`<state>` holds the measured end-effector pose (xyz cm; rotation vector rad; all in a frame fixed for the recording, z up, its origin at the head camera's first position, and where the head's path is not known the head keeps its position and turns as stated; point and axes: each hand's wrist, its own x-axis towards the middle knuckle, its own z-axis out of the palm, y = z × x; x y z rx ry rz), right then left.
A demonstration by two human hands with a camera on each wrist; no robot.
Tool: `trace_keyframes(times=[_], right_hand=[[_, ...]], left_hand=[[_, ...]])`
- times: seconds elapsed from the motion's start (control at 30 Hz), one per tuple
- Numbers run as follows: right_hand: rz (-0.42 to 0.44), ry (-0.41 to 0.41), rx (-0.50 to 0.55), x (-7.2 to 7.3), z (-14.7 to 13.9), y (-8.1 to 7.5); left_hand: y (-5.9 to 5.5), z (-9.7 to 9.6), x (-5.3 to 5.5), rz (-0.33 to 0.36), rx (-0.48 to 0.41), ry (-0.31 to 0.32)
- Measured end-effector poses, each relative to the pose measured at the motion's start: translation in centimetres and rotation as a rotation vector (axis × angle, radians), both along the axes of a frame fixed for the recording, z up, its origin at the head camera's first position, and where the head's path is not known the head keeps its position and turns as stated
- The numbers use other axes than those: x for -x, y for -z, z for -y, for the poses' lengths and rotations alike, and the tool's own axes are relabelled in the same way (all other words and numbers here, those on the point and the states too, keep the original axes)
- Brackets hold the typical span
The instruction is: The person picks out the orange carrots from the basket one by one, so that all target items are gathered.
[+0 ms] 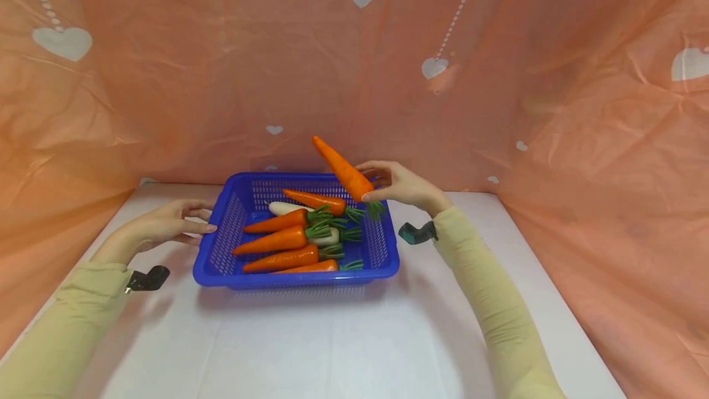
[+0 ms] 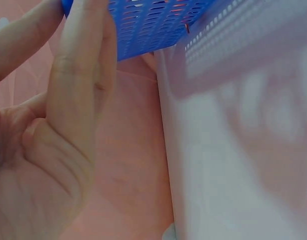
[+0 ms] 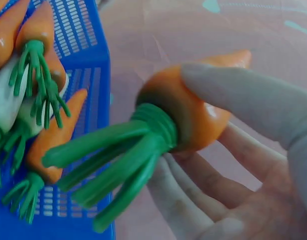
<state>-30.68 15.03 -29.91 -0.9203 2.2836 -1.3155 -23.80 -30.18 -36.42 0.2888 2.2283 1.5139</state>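
My right hand (image 1: 401, 186) holds an orange carrot (image 1: 344, 169) above the right back corner of a blue plastic basket (image 1: 296, 281). The thumb and fingers grip the carrot near its thick end. Its tip points up and to the left, and its green stems (image 3: 113, 160) hang toward the basket in the right wrist view. Several more carrots (image 1: 274, 241) lie in the basket, with white radishes (image 1: 330, 237) partly hidden among them. At the basket's left rim, my left hand (image 1: 166, 223) rests its nearly straight, spread fingers (image 2: 76, 65) against the side.
The basket stands on a white-covered table (image 1: 266, 350). A peach-coloured curtain (image 1: 299, 66) with white hearts hangs behind the table and along both sides. Small dark wrist devices sit at the left cuff (image 1: 100, 279) and the right cuff (image 1: 451, 226).
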Motion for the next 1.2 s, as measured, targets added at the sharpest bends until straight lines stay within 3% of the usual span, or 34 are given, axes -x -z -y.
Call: trace_keyframes(times=[0.23, 0.47, 0.73, 0.87, 1.2], right_hand=[[0.066, 0.173, 0.070, 0.5, -3.2, 0.7], [0.094, 0.293, 0.124, 0.7, -6.3, 1.5], [0.269, 0.472, 0.129, 1.2, -8.7, 3.9], [0.321, 0.492, 0.109, 1.4, -9.4, 5.6], [0.347, 0.528, 0.075, 1.7, -10.4, 9.5]], left_hand=[[-0.1, 0.0, -0.2, 0.000, 0.006, -0.005], [-0.2, -0.1, -0.1, 0.008, -0.002, -0.003], [-0.1, -0.1, -0.1, 0.004, -0.006, -0.002], [-0.1, -0.1, -0.2, 0.007, -0.005, -0.008], [-0.5, -0.2, -0.1, -0.015, 0.016, -0.021]])
